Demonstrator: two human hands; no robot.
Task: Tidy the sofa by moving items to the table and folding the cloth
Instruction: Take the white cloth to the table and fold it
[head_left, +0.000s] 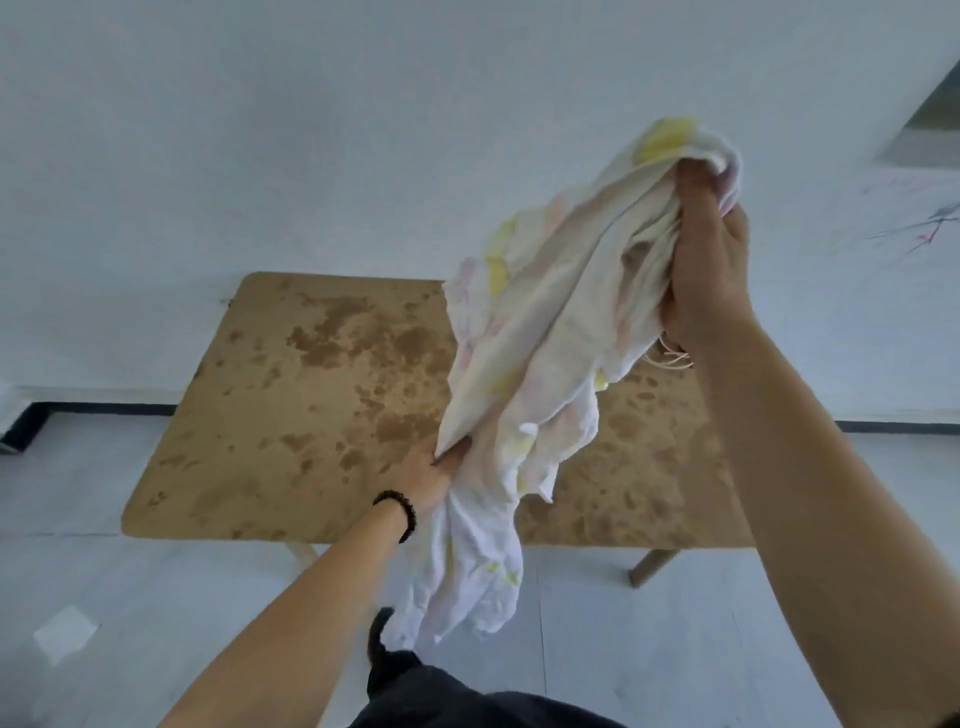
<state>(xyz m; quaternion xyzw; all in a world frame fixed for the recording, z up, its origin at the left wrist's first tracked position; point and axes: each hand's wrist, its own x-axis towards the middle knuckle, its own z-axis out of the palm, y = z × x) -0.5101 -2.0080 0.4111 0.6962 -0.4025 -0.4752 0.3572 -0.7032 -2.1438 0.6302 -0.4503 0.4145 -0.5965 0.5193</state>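
Trailing end: The loose lower end of the cloth (540, 322) is hanging past the table's front edge, beside the person's dark shoe (379, 639) and close over the floor (104, 597). If the hands are lowering before this end is gathered, it is likely to be dragging on the floor or getting stepped on.

Left hand: The left hand (426, 475), wearing a bead bracelet (400, 512), is pinching a fold of fabric low down, fingers curled into it. It is gripping a fold and not clearly a corner, so a pull from here risks opening the cloth crookedly.

Cloth body: It is running as 1 twisted rope between the 2 hands, held in the air over the near right part of the table and not resting on it. Folding it while twisted would be trapping creases inside.

Frayed threads: Loose threads (672, 358) are dangling just under the right wrist. They could be snagging on fingers during a shake.

Right hand: The right hand (711, 270) is raised high, clenching a thick bunch of the top end. The bunch is hiding the edges, and thin fabric may be slipping out if this grip is loosening.

Table: The table (291, 395) is showing a blotched brown top. Whether the blotches are damp cannot be told, so laying the cloth there may be soiling it.
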